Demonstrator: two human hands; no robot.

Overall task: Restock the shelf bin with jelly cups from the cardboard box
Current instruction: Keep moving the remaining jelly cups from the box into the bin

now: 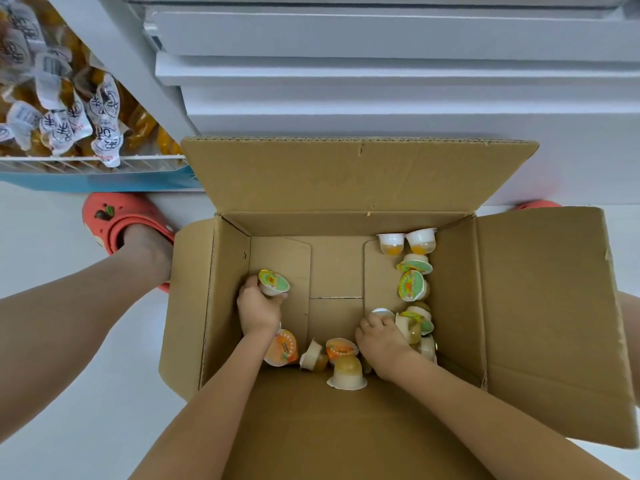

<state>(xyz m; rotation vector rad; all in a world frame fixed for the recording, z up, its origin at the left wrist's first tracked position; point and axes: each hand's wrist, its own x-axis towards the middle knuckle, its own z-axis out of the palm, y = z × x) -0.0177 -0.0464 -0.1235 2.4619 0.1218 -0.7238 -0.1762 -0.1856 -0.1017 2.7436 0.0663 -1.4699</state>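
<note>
An open cardboard box [332,271] stands on the floor below me. Both my hands reach down into it. My left hand [258,308] grips a jelly cup [273,282] with a green and yellow lid near the box's left wall. Over at the right, my right hand [375,336] closes over a white-lidded jelly cup [382,312]. Several loose jelly cups [414,284] lie along the right wall and more jelly cups [341,355] lie at the near side, some on their sides or upside down.
A wire shelf bin [86,162] at upper left holds several orange snack packets [69,109] with white labels. White shelf fronts [381,81] rise behind the box. My foot in a red clog [117,220] stands left of the box. The box flaps [547,320] spread outward.
</note>
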